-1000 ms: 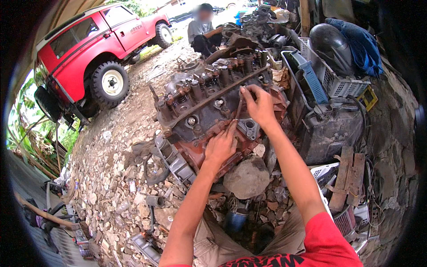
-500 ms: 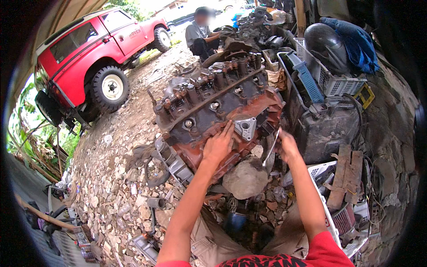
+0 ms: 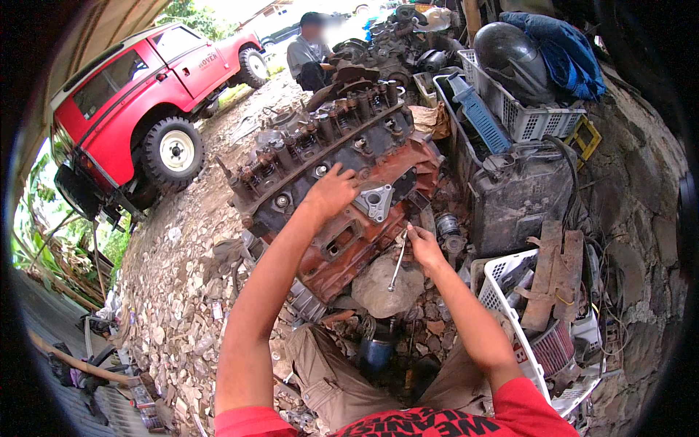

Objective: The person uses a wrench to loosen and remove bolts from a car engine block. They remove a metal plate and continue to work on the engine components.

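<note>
My left hand [image 3: 332,194] is over the upper side of a large engine block [image 3: 320,251], fingers slightly bent and apart, holding nothing. Near its fingertips is a spark plug [image 3: 321,171]. Just to the right, a grey triangular metal bracket [image 3: 378,210] sits against the block's rusty red side. With its fingers closed, my right hand [image 3: 425,246] grips a slim silver wrench [image 3: 397,268] by its upper end. The wrench's lower end points down over a rounded stone [image 3: 370,289] in front of the block. Whether the left fingers touch the engine, I cannot tell.
Rubble covers the ground [image 3: 175,291]. White crates [image 3: 502,291] and a dark metal tank [image 3: 520,193] stand to my right. A red off-road vehicle [image 3: 145,102] is parked at the far left. Behind the engine, another person [image 3: 304,54] crouches by more machine parts.
My left hand has lifted from the block's red side and moved up beside the spark plug, uncovering a rectangular opening. My right hand and wrench have moved left, and the view has shifted.
</note>
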{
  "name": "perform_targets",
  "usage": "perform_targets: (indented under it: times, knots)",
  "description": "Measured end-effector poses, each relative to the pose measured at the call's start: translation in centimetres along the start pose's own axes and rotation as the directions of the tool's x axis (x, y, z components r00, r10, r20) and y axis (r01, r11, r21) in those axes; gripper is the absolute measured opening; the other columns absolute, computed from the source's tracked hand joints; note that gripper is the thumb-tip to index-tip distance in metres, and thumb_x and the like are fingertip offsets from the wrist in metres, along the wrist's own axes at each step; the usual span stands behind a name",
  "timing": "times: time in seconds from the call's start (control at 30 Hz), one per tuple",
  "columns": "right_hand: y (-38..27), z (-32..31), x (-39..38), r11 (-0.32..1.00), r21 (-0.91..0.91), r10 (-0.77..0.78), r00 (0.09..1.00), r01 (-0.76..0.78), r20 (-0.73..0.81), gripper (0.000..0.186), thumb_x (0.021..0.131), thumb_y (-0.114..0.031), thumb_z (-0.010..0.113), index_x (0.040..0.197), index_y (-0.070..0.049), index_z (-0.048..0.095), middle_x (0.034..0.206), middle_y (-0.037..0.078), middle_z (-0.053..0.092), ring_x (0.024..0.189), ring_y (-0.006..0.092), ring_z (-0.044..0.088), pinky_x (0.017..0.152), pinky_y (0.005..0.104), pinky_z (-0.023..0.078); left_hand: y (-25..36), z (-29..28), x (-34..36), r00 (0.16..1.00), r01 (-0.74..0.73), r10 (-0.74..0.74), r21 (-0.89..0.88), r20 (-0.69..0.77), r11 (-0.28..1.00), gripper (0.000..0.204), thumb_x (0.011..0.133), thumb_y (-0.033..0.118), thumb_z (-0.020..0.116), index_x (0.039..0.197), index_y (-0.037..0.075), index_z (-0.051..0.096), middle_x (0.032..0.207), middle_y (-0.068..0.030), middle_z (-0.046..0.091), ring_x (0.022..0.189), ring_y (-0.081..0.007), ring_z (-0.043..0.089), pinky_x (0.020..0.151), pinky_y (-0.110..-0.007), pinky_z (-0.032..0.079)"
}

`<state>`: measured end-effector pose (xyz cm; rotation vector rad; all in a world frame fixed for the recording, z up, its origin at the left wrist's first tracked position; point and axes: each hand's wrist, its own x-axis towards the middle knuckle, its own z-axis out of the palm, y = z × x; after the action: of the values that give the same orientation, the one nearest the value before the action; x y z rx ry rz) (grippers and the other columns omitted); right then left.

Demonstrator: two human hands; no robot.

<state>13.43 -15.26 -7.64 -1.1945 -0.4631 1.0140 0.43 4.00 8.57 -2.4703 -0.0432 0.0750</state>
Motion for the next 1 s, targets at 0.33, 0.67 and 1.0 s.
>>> perform_targets:
  times: [0.33,0.67,1.0]
  knots:
    - [-0.8,-0.3,-0.1,1.000,0.010,-0.014,1.000,0.014,-0.001,0.036,0.101,-0.034,0.051,0.088,-0.001,0.054,0.072,0.004,0.055,0.056,0.0181,0.061,0.054,0.0342,0.053,-1.2,0.9,1.3,0.997,0.045,-0.058,-0.263,-0.045,0.964,0.024,0.080,0.024,0.069,0.099,0.009,0.070,0.109,-0.0044,0.066,0.114,-0.0261,0.054,0.101,-0.044,0.038]
    - [0.2,-1.0,0.6,0.955,-0.210,-0.219,0.975,0.210,-0.022,0.037,0.101,-0.033,0.051,0.087,0.001,0.055,0.070,0.005,0.055,0.057,0.0172,0.061,0.053,0.0340,0.050,-1.3,-0.4,1.2,0.992,-0.027,-0.016,-0.334,-0.125,0.942,0.029,0.069,0.008,0.068,0.098,0.003,0.067,0.106,-0.0080,0.063,0.108,-0.0270,0.055,0.095,-0.041,0.042]
    - [-0.1,-0.9,0.3,0.944,-0.293,-0.170,0.985,0.153,-0.032,0.039,0.101,-0.033,0.051,0.083,0.001,0.055,0.068,0.005,0.055,0.054,0.0162,0.059,0.054,0.0335,0.049,-1.7,1.2,1.4,0.990,-0.045,0.006,-0.267,-0.144,0.963,0.034,0.068,0.008,0.070,0.102,0.006,0.065,0.107,-0.0080,0.061,0.109,-0.0282,0.055,0.096,-0.042,0.041]
